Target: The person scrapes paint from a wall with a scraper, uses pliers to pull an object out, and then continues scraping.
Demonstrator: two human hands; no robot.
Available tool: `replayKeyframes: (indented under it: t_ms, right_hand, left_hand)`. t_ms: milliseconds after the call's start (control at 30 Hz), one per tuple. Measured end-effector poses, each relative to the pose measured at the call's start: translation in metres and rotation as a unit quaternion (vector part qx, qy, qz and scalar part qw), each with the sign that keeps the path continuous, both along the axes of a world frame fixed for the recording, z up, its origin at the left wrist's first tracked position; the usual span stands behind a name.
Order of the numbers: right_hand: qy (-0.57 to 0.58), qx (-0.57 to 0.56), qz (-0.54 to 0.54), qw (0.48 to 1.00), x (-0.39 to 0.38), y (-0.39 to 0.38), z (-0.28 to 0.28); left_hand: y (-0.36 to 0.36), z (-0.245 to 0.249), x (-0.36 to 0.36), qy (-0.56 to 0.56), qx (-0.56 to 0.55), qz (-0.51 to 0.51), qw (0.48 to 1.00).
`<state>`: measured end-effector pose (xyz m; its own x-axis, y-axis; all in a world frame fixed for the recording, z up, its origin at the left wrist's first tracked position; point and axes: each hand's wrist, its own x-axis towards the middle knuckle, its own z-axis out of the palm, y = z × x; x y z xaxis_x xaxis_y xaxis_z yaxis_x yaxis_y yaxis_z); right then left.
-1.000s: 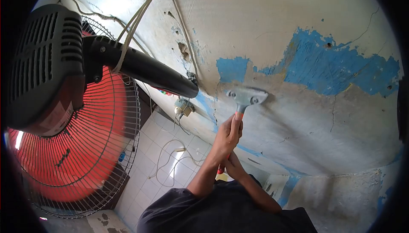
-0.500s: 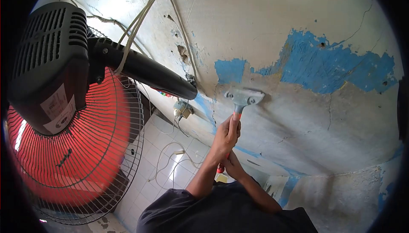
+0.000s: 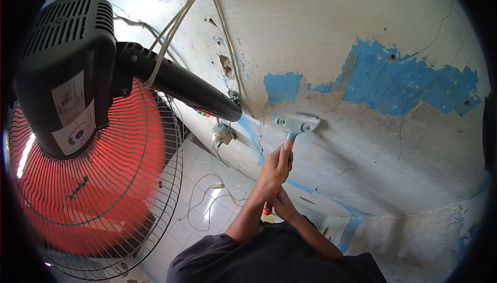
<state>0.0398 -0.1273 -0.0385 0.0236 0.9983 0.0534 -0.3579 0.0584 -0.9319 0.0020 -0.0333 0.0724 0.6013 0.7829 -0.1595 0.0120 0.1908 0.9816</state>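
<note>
A long-handled scraper (image 3: 297, 124) with a grey metal head and an orange-red handle stands against the wall (image 3: 373, 148). Its head lies close over bare grey plaster, just below a small patch of blue paint (image 3: 282, 87). My left hand (image 3: 277, 168) is wrapped round the upper handle, thumb laid along it. Lower down, near the handle's end, my right hand (image 3: 280, 204) grips it too, partly covered by my left forearm. To the right of the scraper a larger blue patch (image 3: 385, 83) spreads under flaking white paint.
A black fan (image 3: 67, 65) with a wire guard and red blades fills the left side, its dark pole (image 3: 191, 89) reaching toward the wall. Cables (image 3: 168, 29) hang from a nail. A socket (image 3: 222, 134) sits below, and a loose cord (image 3: 194, 200) lies on white floor tiles (image 3: 178, 231).
The scraper's head is slightly lower and tilted differently, with both hands still on the handle. The fan has shifted a little right in view.
</note>
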Motion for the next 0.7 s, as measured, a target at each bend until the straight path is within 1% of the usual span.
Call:
replayKeyframes:
  t_ms: [67, 133, 167, 200, 233, 300, 333, 400, 500, 600, 633, 700]
  right_hand:
    - [0.000, 0.004, -0.005, 1.000, 0.000, 0.000, 0.008]
    - [0.001, 0.012, -0.013, 1.000, 0.001, 0.006, 0.020]
    - [0.008, 0.012, -0.008, 1.000, 0.000, 0.007, 0.017]
    - [0.014, 0.014, -0.003, 1.000, -0.001, 0.008, 0.009]
    - [0.020, 0.014, 0.002, 1.000, -0.001, 0.007, 0.000]
    - [0.034, -0.027, 0.004, 0.999, -0.005, 0.003, -0.018]
    - [0.042, -0.047, 0.003, 0.998, -0.006, 0.003, -0.022]
    - [0.058, -0.045, 0.008, 0.997, -0.011, 0.006, -0.022]
    - [0.063, -0.030, 0.018, 0.997, -0.010, 0.018, -0.014]
    - [0.050, -0.002, 0.028, 0.998, -0.012, 0.024, -0.007]
    - [0.044, 0.009, 0.031, 0.999, -0.013, 0.025, -0.004]
    - [0.048, -0.004, 0.023, 0.999, -0.020, 0.019, -0.006]
  left_hand:
    - [0.002, 0.013, 0.001, -0.010, -0.012, 0.001, 1.000]
    - [0.002, 0.017, -0.003, -0.028, -0.041, -0.027, 0.998]
    - [0.005, 0.020, -0.004, -0.037, -0.052, -0.042, 0.997]
    - [0.007, 0.014, -0.006, -0.059, -0.043, -0.048, 0.996]
    - [0.007, -0.003, -0.010, -0.081, -0.036, -0.054, 0.995]
    - [0.004, -0.027, -0.017, -0.105, -0.037, -0.051, 0.992]
    - [0.003, -0.035, -0.022, -0.108, -0.043, -0.042, 0.992]
    - [0.004, -0.037, -0.027, -0.106, -0.048, -0.037, 0.992]
    - [0.010, -0.015, -0.026, -0.092, -0.005, -0.040, 0.995]
    - [0.013, 0.003, -0.026, -0.074, 0.014, -0.032, 0.997]
    - [0.013, 0.000, -0.027, -0.069, 0.008, -0.027, 0.997]
    - [0.010, -0.013, -0.031, -0.059, -0.007, -0.016, 0.998]
